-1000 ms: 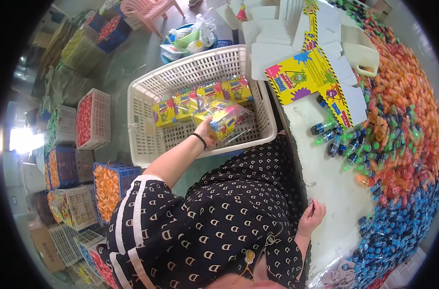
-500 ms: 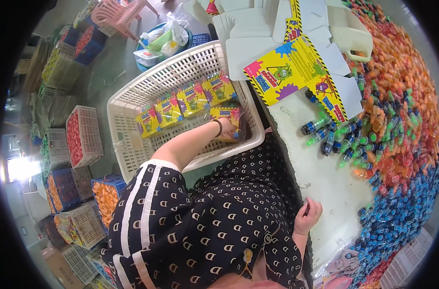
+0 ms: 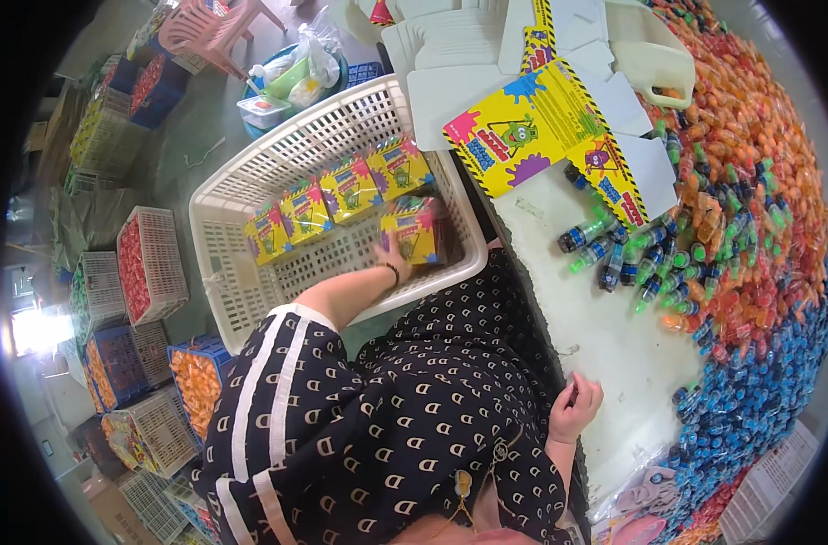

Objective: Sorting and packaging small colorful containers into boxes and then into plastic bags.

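Note:
My left hand [image 3: 392, 256] is inside the white plastic basket [image 3: 216, 280], against the left side of a yellow printed box [image 3: 414, 229] in clear wrap. Its fingers look stretched along the box, slightly blurred, not wrapped round it. Behind this box, a slanting row of similar yellow boxes [image 3: 350, 189] stands in the basket. At the edge of the white table [image 3: 614, 363], my right hand [image 3: 576, 411] rests with its fingers curled in. A small dark spot shows between those fingers; I cannot make out whether it is a thing or shadow.
Flat yellow printed cartons [image 3: 532, 123] and a stack of white card [image 3: 446, 41] lie on the table. Several small coloured bottles [image 3: 650, 259] spread beside large orange and blue heaps [image 3: 750, 436]. Crates [image 3: 151, 263] line the floor at left; a pink chair [image 3: 219, 32] stands behind.
My left hand has slid from the top of the nearest box to its left side, and that box now shows more fully. The right hand has barely moved.

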{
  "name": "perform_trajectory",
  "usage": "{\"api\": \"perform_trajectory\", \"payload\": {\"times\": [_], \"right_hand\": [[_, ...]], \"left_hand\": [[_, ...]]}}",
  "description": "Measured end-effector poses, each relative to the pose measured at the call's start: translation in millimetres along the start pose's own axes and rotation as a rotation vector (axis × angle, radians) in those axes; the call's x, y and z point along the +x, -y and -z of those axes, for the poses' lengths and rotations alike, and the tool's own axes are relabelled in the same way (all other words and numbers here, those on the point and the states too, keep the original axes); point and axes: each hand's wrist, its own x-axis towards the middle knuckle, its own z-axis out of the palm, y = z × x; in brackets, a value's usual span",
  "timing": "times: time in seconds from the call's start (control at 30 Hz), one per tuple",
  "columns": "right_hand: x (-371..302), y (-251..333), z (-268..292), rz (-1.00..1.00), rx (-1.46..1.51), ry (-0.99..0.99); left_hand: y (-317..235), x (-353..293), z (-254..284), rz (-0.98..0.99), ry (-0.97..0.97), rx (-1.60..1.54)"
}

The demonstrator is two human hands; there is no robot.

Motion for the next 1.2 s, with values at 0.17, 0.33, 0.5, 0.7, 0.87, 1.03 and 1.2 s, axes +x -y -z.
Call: {"api": "perform_trajectory", "payload": {"times": [0.17,0.33,0.5,0.7,0.87,1.03,1.2], "right_hand": [[1.4,0.0,-2.5,-0.018,0.033,0.024],[1.4,0.1,-1.0,-0.015,0.026,0.007],[-1.4,-1.9,4.5,-0.036,0.027,-0.012],[1.6,1.0,2.6,-0.025,0.082,-0.018],[0.3,2.1,7.4,-0.014,0.077,-0.056],[-2.5,1.7,11.0,-0.006,0.086,-0.084],[-6.8,-1.7,10.8,0.039,0.135,-0.076]], "left_hand": [[-27.3,9.9,15.5,-0.214,0.298,0.027],[-33.5,6.3,42.1,-0.398,0.279,0.508],[-148.5,-62.8,178.7,-0.721,0.770,0.356],[-261.1,-149.5,250.4,-0.731,0.699,-1.054],[-328.1,-167.1,204.0,-1.077,-0.110,-0.574],[-345.2,-140.7,176.3,-1.021,-0.726,0.452],[-349.4,-106.0,209.8,-1.035,-0.877,0.520]]}}
